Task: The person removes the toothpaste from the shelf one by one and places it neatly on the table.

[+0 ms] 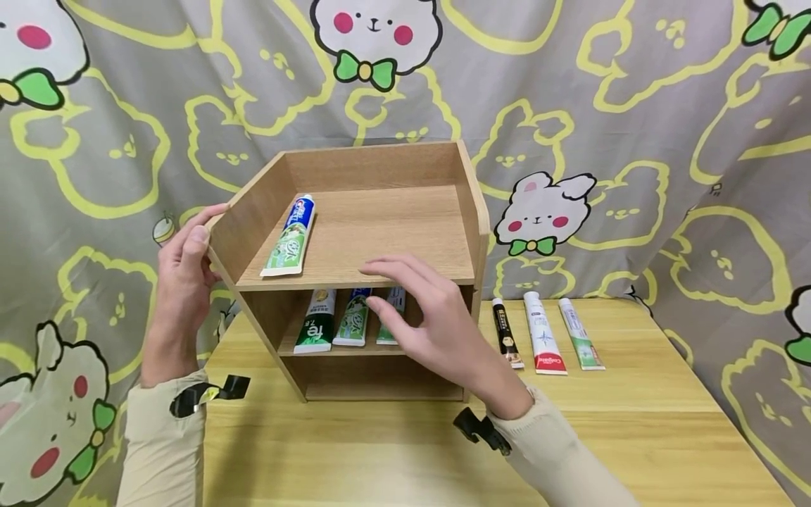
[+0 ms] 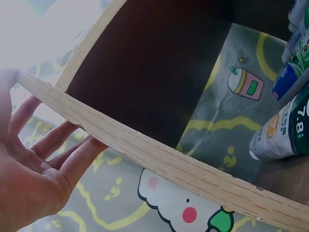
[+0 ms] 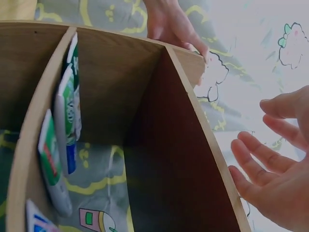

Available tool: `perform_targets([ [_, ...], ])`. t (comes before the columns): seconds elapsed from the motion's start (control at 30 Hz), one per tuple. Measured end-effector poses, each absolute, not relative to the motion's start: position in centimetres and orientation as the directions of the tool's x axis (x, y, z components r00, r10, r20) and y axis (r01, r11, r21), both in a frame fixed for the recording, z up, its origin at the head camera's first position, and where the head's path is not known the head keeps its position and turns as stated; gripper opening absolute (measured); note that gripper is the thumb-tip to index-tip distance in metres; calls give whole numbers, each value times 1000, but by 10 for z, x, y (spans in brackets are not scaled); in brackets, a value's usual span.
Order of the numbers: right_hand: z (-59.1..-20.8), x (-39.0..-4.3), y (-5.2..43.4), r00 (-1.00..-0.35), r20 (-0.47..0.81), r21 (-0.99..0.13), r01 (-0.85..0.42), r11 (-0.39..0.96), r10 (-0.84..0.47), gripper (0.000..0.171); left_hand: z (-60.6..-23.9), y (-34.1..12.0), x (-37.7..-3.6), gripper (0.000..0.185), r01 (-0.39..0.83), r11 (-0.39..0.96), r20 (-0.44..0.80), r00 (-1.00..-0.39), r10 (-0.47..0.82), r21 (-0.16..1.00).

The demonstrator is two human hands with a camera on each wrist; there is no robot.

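Note:
My left hand (image 1: pixel 177 289) holds the left side panel of a small wooden shelf unit (image 1: pixel 393 215), thumb at its edge and fingers along the outside. My right hand (image 1: pixel 437 317) hovers before the top board's front edge, fingers spread and empty. On the top board, at the left, lies a blue and green toothpaste tube (image 1: pixel 291 236). On the middle board lie a dark green and white toothpaste tube (image 1: pixel 317 322), a green and blue tube (image 1: pixel 353 320) and a green-ended tube (image 1: pixel 388 331) partly behind my right hand. Another tube end (image 3: pixel 36 217) shows in the right wrist view.
Right of the unit, a black tube (image 1: pixel 505 334), a white tube with a red end (image 1: pixel 543 338) and a white and green tube (image 1: pixel 581 334) lie on the wooden table (image 1: pixel 665 436). A patterned curtain (image 1: pixel 393 113) hangs behind and along the sides.

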State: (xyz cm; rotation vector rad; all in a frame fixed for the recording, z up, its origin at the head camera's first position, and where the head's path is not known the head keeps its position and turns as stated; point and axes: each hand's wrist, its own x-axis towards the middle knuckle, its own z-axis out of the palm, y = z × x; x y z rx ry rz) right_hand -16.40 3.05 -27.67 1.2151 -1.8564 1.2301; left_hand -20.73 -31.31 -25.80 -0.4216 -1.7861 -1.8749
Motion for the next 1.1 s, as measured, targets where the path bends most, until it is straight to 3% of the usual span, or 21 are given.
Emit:
perform_targets([
  [0.37, -258, -184, 1, -457, 762, -411, -889, 203, -459, 37, -260, -311, -208, 44, 560, 9, 555, -818, -151, 828],
  [0.77, -243, -198, -26, -615, 582, -504, -786, 357, -532, 46, -259, -313, -207, 44, 553, 31, 552, -825, -120, 833],
  [1.1, -233, -212, -58, -688, 476, -549, -719, 426, -548, 45, -259, -315, -206, 44, 557, 28, 557, -824, -108, 830],
])
